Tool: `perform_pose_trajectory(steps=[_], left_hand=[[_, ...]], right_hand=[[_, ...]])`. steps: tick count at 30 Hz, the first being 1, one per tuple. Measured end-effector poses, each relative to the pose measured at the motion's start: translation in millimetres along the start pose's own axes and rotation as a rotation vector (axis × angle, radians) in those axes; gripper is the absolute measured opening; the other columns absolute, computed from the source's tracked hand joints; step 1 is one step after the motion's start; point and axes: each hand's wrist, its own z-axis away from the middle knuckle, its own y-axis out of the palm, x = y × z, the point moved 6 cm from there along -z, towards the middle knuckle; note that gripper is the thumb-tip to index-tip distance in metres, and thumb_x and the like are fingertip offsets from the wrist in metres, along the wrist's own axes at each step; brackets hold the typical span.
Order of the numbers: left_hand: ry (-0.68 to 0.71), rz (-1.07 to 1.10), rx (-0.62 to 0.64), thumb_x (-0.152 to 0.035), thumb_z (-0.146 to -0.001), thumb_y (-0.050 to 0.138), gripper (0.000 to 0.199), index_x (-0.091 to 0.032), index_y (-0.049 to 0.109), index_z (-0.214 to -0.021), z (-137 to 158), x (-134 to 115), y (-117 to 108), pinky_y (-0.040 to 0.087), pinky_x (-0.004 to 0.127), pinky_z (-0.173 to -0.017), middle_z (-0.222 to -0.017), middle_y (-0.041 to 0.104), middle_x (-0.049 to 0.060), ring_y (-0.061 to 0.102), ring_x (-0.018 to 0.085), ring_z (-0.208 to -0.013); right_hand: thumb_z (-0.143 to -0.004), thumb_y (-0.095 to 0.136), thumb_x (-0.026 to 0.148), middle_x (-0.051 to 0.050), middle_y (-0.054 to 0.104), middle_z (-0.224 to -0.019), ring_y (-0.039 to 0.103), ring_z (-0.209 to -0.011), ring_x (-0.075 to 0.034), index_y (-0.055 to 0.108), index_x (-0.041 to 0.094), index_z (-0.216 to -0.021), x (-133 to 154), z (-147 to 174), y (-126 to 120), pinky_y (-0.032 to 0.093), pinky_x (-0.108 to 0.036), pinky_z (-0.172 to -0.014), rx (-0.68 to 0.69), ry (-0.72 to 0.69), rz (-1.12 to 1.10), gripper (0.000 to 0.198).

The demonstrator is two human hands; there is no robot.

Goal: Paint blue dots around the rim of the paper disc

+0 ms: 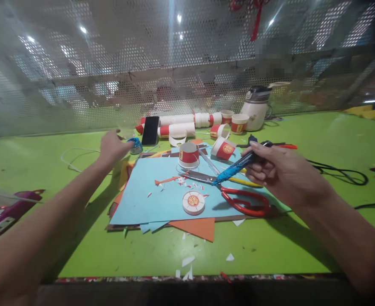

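Note:
My right hand (267,163) is closed on a dark pen-shaped tool with a blue, uneven lower end (230,172), tilted down to the left over the scissors. My left hand (112,146) is stretched out at the back left, its thumb beside a small blue jar (136,146); I cannot tell whether they touch. Red-handled scissors (245,204) lie on light blue paper (143,191). A cut red-and-white paper cup (188,156) stands behind the blades. In front of them lies a round white disc (193,202) with a red-and-gold print.
A phone (150,131), stacked paper cups (174,120), loose cups (239,123) and a white bottle (256,108) stand or lie along the back, before a perforated screen (111,59). A purple device (9,214) is at left, a black cable (343,168) at right. Paper scraps (188,260) are scattered in front.

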Motion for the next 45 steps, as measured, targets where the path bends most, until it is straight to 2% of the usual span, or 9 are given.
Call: perform_pose_trajectory(steps=[3, 6, 8, 11, 18, 26, 34, 40, 45], left_hand=[[0.105, 0.033, 0.018, -0.038, -0.081, 0.061, 0.063, -0.008, 0.046, -0.135, 45, -41, -6, 0.046, 0.047, -0.096, -0.122, 0.064, 0.015, 0.058, 0.036, -0.117], [0.266, 0.108, 0.387, -0.042, -0.064, 0.079, 0.066, -0.025, 0.063, -0.126, 99, -82, 22, 0.053, 0.036, -0.089, -0.123, 0.068, 0.005, 0.064, 0.029, -0.109], [0.35, 0.121, 0.783, -0.038, -0.069, 0.076, 0.074, -0.03, 0.054, -0.139, 133, -97, 51, 0.052, 0.04, -0.095, -0.144, 0.057, 0.005, 0.059, 0.032, -0.12], [0.407, 0.143, 0.957, -0.03, -0.073, 0.073, 0.079, -0.029, 0.045, -0.147, 151, -102, 71, 0.044, 0.046, -0.107, -0.153, 0.047, 0.007, 0.048, 0.034, -0.134], [0.421, 0.254, 0.96, -0.03, -0.076, 0.075, 0.084, -0.027, 0.036, -0.151, 153, -97, 83, 0.044, 0.043, -0.107, -0.141, 0.056, 0.01, 0.053, 0.031, -0.13], [0.256, 0.272, 0.854, -0.041, -0.074, 0.078, 0.083, -0.028, 0.041, -0.147, 156, -88, 92, 0.05, 0.039, -0.084, -0.12, 0.067, 0.008, 0.064, 0.027, -0.098], [0.185, 0.265, 0.773, -0.029, -0.065, 0.082, 0.094, -0.032, 0.038, -0.147, 170, -78, 92, 0.051, 0.04, -0.09, -0.12, 0.064, 0.006, 0.063, 0.027, -0.099], [0.203, 0.322, 0.733, -0.025, -0.065, 0.082, 0.097, -0.041, 0.035, -0.148, 173, -71, 96, 0.052, 0.04, -0.096, -0.121, 0.066, 0.002, 0.063, 0.028, -0.108], [0.178, 0.324, 0.755, -0.025, -0.065, 0.081, 0.096, -0.037, 0.035, -0.148, 174, -73, 97, 0.051, 0.045, -0.099, -0.126, 0.066, 0.004, 0.062, 0.031, -0.112]], right_hand=[[-0.069, 0.087, 0.038, 0.005, 0.042, -0.048, 0.037, -0.044, -0.005, 0.065, 0.015, -0.064, -2, 1, 2, 0.032, -0.017, -0.04, -0.001, 0.007, 0.004, 0.032], [-0.077, 0.081, 0.035, 0.005, 0.043, -0.05, 0.037, -0.045, -0.005, 0.064, 0.015, -0.066, -2, 2, 6, 0.032, -0.016, -0.04, 0.02, 0.002, -0.004, 0.028], [-0.082, 0.076, 0.033, 0.005, 0.042, -0.05, 0.036, -0.044, -0.005, 0.062, 0.016, -0.065, -1, 2, 8, 0.032, -0.016, -0.04, 0.035, -0.003, -0.01, 0.028], [-0.086, 0.07, 0.03, 0.006, 0.04, -0.05, 0.035, -0.043, -0.005, 0.058, 0.017, -0.06, 2, 1, 9, 0.033, -0.017, -0.041, 0.039, -0.006, 0.006, 0.032], [-0.084, 0.072, 0.025, 0.005, 0.041, -0.047, 0.036, -0.04, -0.005, 0.06, 0.017, -0.057, 20, -2, 34, 0.029, -0.019, -0.037, 0.076, -0.081, 0.12, 0.03], [-0.085, 0.073, 0.04, 0.005, 0.044, -0.049, 0.041, -0.043, -0.008, 0.06, 0.019, -0.063, 5, -3, 46, 0.033, -0.024, -0.044, 0.108, -0.188, 0.345, 0.033], [-0.091, 0.064, 0.048, 0.003, 0.051, -0.053, 0.046, -0.048, -0.011, 0.064, 0.023, -0.074, -4, 20, 40, 0.037, -0.025, -0.046, 0.056, -0.274, 0.665, 0.03], [-0.091, 0.065, 0.031, 0.004, 0.055, -0.055, 0.047, -0.043, -0.01, 0.068, 0.027, -0.082, 4, 37, 63, 0.037, -0.025, -0.042, 0.116, -0.512, 0.875, 0.011], [-0.092, 0.064, 0.03, 0.005, 0.056, -0.056, 0.048, -0.043, -0.009, 0.068, 0.026, -0.086, 0, 37, 65, 0.037, -0.025, -0.044, 0.107, -0.576, 0.991, 0.008]])
